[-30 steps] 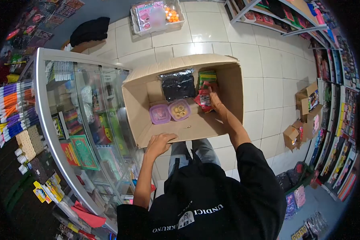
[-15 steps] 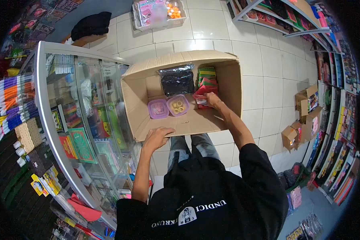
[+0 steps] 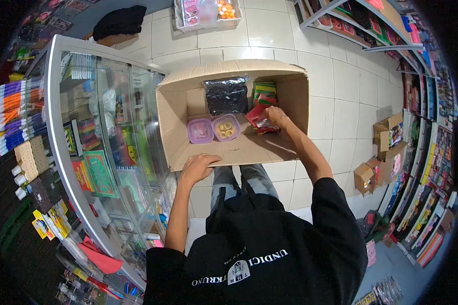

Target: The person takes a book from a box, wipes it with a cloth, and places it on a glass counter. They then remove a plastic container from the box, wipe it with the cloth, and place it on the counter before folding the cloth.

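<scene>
A large open cardboard box (image 3: 175, 119) stands in front of me. My left hand (image 3: 199, 168) rests on its near left edge, fingers wrapped over the cardboard. Inside the box on the right, my right hand (image 3: 276, 117) has its fingers closed at the red packets (image 3: 262, 122); what exactly they pinch is too small to tell. Green and yellow packets (image 3: 264, 89) lie behind the red ones. A black plastic-wrapped bundle (image 3: 226, 97) sits at the back. Two purple-rimmed containers stand side by side, one with pinkish contents (image 3: 200, 131), the other with yellowish rings (image 3: 226, 127).
A glass display case (image 3: 102, 137) stands close on the left. Beyond the box, a white basket (image 3: 208, 23) sits on the tiled floor (image 3: 269, 30). Shelves (image 3: 427, 178) line the right, with small cardboard boxes (image 3: 364, 178) beside them.
My right hand has moved slightly up and right, and the red packets near it have shifted. My left hand stays on the box edge. The view has shifted a little.
</scene>
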Tool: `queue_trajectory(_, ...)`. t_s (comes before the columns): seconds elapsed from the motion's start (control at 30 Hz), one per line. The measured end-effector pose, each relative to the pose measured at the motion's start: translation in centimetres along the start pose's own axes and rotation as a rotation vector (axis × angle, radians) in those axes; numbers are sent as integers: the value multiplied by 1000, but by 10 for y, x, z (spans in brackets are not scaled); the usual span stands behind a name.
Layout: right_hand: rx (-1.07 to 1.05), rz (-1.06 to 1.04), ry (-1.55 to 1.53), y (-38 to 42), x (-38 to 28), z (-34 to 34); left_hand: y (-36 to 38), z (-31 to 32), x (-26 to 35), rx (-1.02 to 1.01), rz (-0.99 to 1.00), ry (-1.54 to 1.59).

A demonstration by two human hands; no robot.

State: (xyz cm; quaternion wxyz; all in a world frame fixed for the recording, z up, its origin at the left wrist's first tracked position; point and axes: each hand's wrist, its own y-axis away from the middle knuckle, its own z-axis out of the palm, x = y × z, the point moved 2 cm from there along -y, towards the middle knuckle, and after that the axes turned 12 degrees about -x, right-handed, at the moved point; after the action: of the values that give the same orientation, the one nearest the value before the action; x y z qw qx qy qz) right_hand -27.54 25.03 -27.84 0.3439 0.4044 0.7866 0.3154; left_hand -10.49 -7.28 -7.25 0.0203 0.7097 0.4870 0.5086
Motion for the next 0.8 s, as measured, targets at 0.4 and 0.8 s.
queue_trajectory(0.4, 252, 194, -356, -60, 1, 77, 3, -4, 6, -36, -73, 26)
queue_trajectory(0.8, 160, 224, -340, -32, -19, 42, -3, 3, -1, 8, -30, 18)
